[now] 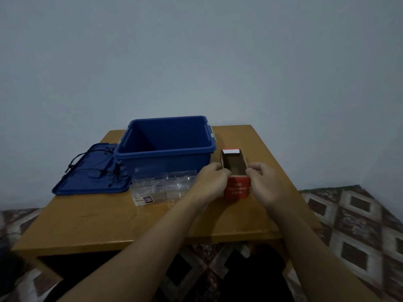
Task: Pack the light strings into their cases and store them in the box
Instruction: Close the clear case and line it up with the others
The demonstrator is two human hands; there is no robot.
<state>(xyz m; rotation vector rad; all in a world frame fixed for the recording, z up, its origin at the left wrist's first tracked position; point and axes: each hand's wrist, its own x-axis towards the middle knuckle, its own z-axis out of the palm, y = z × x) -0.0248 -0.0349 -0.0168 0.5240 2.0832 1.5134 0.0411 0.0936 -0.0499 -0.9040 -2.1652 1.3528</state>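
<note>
- A wooden table [109,219] stands against a plain pale wall [196,62], with a patterned carpet [359,225] on the floor around it.
- The red case [238,189], a small cardboard carton with white lettering too blurred to read, sits right of centre on the table. Its top is open, a white-edged flap stands up at its far end, and its inside looks dark.
- The left hand [214,177] grips the near left side of the red case, fingers curled in against the wall of the carton.
- The right hand [265,179] holds the near right side in the same way, with the thumb and fingers bent round the edge.
- The blue box [165,150] stands open at the far middle of the table, just left of the red case.
- The blue lid [72,188] lies flat to the left of the box, overhanging the table's left edge.
- The light strings [96,170], thin black wires in a loose tangle, lie on top of the lid.
- Two clear cases [147,186] stand side by side just in front of the box, between the lid and the left hand; the left one shows a small label at its near side.
</note>
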